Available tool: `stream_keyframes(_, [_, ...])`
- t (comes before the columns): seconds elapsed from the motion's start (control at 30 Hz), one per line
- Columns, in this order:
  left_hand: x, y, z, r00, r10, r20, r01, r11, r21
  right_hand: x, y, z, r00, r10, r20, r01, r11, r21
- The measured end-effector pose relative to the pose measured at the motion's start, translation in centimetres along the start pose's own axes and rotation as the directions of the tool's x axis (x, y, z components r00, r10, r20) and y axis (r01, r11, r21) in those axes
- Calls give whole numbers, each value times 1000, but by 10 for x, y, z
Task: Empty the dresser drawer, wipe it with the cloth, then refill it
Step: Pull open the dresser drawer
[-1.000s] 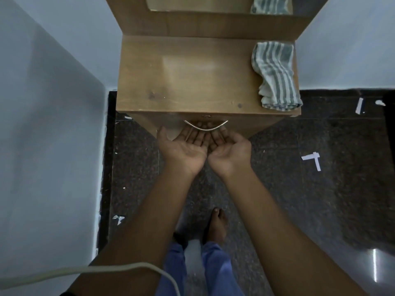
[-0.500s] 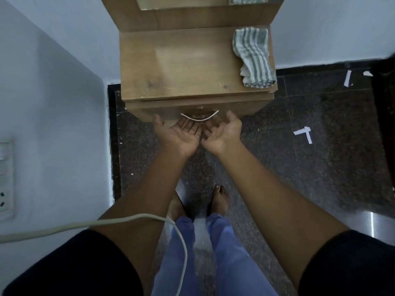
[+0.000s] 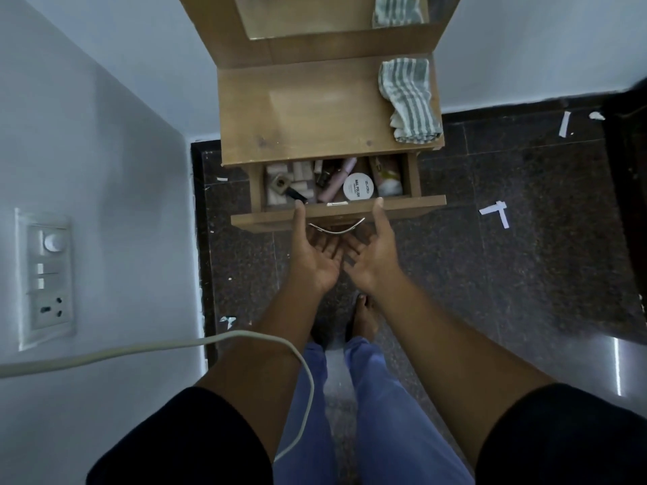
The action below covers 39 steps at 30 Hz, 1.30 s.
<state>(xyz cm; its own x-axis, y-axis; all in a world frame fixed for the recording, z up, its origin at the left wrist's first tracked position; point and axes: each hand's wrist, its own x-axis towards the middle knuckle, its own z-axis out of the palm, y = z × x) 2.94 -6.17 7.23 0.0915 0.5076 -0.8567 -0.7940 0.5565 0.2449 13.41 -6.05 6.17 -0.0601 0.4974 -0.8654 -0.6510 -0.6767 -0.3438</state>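
Observation:
The wooden dresser (image 3: 315, 110) stands against the wall with its drawer (image 3: 413, 206) pulled partway out. Inside lie several cosmetics: a white round tub marked nail polish (image 3: 358, 187), a pink tube (image 3: 338, 180), pale foam rollers (image 3: 301, 173) and a cream tube (image 3: 387, 173). A grey-striped cloth (image 3: 409, 99) lies folded on the dresser top at the right. My left hand (image 3: 315, 253) and my right hand (image 3: 374, 253) are palm up, fingers hooked under the curved metal handle (image 3: 336, 230), thumbs resting on the drawer front's top edge.
A white wall with a switch panel (image 3: 49, 274) closes in on the left. A white cable (image 3: 140, 348) crosses my left arm. Paper scraps (image 3: 497, 213) lie on the dark stone floor. A mirror (image 3: 315, 12) rises behind the dresser top.
The drawer has slid out toward me with both hands on its handle, and its contents have come into sight. The view has pulled back from the dresser.

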Motion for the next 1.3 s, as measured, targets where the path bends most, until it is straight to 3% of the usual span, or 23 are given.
stream_keyframes(0.4, [-16,-8,-17,963,-160,-217,194,970,144,-28,-11,-5,971,135,-195,-195,923,-332])
stream_keyframes(1.3, [-50,-46,-55,925,-185,-332,211,976,44,-58,35,-31,920,217,-327,-300,926,-229])
